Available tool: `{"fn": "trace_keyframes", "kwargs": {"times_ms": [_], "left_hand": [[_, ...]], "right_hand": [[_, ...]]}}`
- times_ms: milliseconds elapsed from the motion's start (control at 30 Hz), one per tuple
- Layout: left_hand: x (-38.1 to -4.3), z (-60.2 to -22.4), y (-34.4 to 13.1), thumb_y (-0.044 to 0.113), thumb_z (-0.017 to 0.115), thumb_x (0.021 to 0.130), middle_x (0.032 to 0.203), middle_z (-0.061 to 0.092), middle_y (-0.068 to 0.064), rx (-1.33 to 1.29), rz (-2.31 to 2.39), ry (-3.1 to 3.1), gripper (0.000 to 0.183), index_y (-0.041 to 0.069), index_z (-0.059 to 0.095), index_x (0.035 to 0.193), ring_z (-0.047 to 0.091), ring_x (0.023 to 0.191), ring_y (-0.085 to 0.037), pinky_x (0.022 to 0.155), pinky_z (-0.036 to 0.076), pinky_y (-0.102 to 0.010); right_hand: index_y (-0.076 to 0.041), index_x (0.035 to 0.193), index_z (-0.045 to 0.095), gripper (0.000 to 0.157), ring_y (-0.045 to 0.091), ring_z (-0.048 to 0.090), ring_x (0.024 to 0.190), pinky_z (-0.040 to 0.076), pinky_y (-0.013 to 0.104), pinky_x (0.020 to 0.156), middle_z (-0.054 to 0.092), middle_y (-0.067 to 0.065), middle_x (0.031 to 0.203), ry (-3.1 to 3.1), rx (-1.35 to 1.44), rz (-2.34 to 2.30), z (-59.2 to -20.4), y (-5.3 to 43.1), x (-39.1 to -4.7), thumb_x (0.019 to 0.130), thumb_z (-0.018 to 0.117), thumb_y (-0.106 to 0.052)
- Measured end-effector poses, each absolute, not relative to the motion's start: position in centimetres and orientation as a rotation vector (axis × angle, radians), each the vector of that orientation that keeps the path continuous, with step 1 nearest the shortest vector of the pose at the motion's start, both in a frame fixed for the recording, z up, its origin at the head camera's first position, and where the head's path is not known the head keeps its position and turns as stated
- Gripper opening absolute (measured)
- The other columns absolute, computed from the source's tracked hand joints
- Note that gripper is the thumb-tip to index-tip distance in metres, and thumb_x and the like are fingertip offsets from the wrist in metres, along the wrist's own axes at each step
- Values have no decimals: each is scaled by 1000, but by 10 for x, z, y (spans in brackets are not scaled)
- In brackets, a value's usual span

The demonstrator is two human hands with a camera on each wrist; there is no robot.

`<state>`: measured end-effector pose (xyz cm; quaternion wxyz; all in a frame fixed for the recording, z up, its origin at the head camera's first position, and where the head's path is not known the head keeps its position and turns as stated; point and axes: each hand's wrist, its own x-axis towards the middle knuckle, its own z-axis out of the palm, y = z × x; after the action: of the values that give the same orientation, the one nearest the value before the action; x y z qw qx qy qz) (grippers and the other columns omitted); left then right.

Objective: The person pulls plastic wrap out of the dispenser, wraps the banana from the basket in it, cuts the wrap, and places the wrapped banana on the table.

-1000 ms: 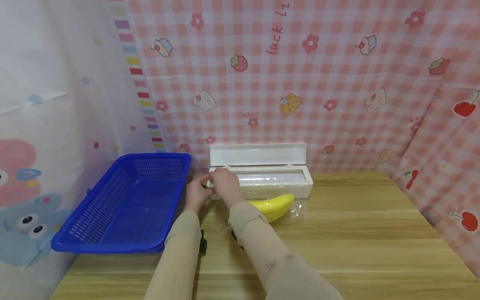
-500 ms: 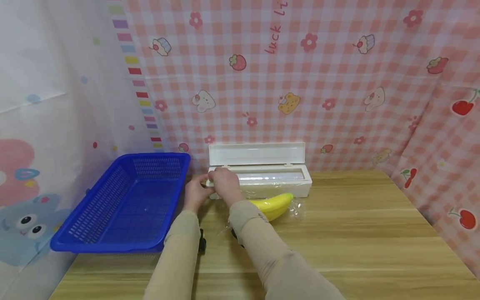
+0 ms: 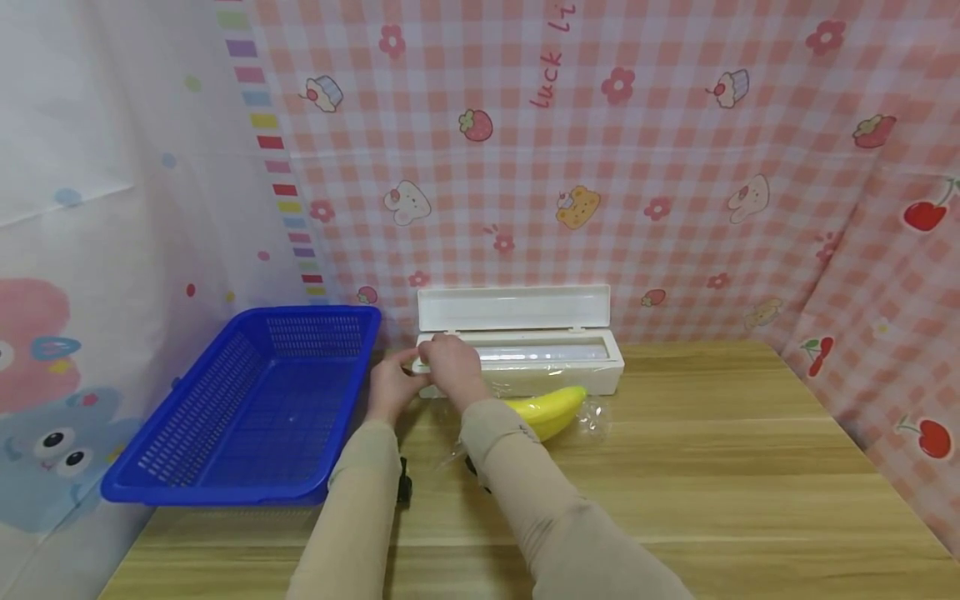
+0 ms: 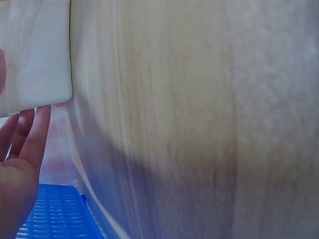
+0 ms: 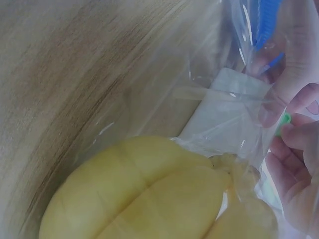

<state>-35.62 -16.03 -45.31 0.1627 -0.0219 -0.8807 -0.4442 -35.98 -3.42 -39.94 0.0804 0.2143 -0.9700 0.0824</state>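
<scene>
The right sleeve [image 3: 551,512] hides one end of the banana [image 3: 553,414], and the right hand [image 3: 455,367] covers the left end of the white box [image 3: 555,379]. The left wrist view's edge cuts off the box and left hand [image 4: 20,174]. A small green piece [image 5: 284,122], mostly covered by fingers, is too small to identify.

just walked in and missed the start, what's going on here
A person has both hands at a long white box with its lid raised. The left hand grips the box's left end, while the right hand pinches a small green tab there. Clear film shows across the box's front and at the yellow banana lying before it. A blue basket stands to the left.
</scene>
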Motion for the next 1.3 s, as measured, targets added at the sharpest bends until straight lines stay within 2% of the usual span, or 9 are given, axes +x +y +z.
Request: {"fn": "trace_keyframes", "kwargs": {"times_ms": [267,633,867,1167,1300], "left_hand": [[-357,-452,-161,15,89,71,101,73,-16,-44,-1285,-2533,53,1,70,119,68,78,-25,68,54,-32],[-356,-452,-160,18,90,71,99,74,-15,-53,-1277,-2539,57,3,70,122,69,77,-23,69,56,-35],[-354,-453,-164,20,92,70,117,69,-17,-75,-1353,-2503,65,2,66,127,70,82,-24,71,58,-35],[-356,-454,-163,17,91,70,121,67,-18,-67,-1400,-2493,66,0,65,127,68,88,-26,74,56,-32],[-356,-454,-160,18,91,70,122,66,-18,-67,-1392,-2499,66,0,65,127,68,91,-26,77,56,-34]], "right_hand": [[-17,102,72,19,17,61,88,55,30,65,66,0,100,-2924,648,251,-395,-33,-358,84,76,-14],[-16,101,72,19,18,62,89,55,31,66,66,1,99,-2898,663,262,-396,-29,-359,82,77,-13],[-16,97,72,12,17,62,85,54,29,65,66,0,94,-2898,656,301,-395,-19,-362,88,70,-9],[-15,100,73,27,16,61,88,53,26,71,68,0,97,-2935,676,348,-394,-5,-364,84,66,5],[-15,101,72,31,16,61,88,53,26,72,68,1,99,-2946,683,346,-393,-1,-364,83,64,9]]}}
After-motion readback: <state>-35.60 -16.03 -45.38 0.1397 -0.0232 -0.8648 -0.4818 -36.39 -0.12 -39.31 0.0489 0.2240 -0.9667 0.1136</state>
